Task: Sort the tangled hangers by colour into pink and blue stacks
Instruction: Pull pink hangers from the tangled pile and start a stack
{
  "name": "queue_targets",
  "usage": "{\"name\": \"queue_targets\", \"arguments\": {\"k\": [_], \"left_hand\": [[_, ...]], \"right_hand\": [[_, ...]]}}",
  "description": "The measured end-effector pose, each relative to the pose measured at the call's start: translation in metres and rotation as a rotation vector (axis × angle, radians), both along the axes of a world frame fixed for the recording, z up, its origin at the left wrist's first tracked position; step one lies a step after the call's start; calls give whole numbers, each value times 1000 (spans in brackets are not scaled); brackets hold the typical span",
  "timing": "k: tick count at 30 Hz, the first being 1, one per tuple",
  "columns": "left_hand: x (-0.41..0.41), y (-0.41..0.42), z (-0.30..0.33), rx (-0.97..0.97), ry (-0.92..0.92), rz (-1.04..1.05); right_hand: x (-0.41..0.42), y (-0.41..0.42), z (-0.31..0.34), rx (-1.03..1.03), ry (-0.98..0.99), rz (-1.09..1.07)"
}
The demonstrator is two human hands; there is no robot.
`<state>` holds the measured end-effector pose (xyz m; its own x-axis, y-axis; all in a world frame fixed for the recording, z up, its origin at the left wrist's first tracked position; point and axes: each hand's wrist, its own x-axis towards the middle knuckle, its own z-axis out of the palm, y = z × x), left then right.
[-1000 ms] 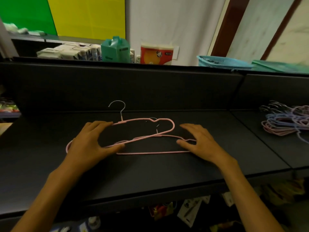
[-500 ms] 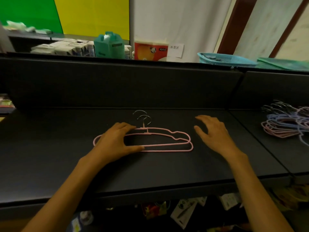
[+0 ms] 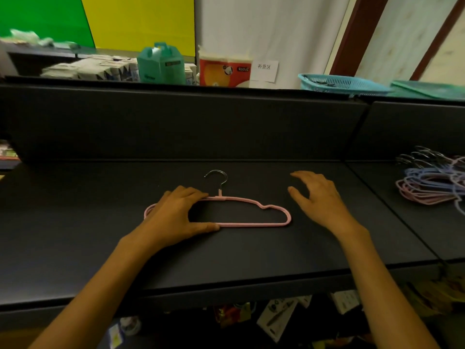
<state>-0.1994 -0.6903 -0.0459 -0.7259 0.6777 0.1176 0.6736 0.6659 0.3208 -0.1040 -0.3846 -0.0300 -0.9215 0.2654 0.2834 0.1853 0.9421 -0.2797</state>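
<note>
A small stack of pink hangers (image 3: 251, 224) lies flat in the middle of the black shelf (image 3: 75, 248), metal hook (image 3: 217, 176) pointing away from me. My left hand (image 3: 176, 215) rests on the stack's left half, fingers on the top bar and thumb along the bottom bar. My right hand (image 3: 319, 197) hovers just right of the stack with fingers spread, touching nothing. A tangled pile of pink and blue hangers (image 3: 432, 185) sits on the adjoining shelf at the far right, cut off by the frame edge.
A tall black back panel (image 3: 176, 122) closes the shelf behind. Above it stand a teal jug (image 3: 161, 62), a tissue pack (image 3: 225, 71), boxes and a teal basket (image 3: 342, 84). A seam (image 3: 392, 212) divides the two shelves. Packaged goods hang below the front edge.
The two skewed pink hangers have been brought together into one aligned stack. My right hand has come off them and moved to the right; my left hand stays on them.
</note>
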Motion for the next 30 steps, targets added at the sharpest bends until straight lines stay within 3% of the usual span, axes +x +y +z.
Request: {"name": "queue_targets", "arguments": {"k": [15,30], "left_hand": [[-3,-3,2,-7,-74,-9],[-2,0,-1,-10,0,-25]], "right_hand": [[-1,-13,2,7,0,21],[10,-22,-1,12,15,-4]]}}
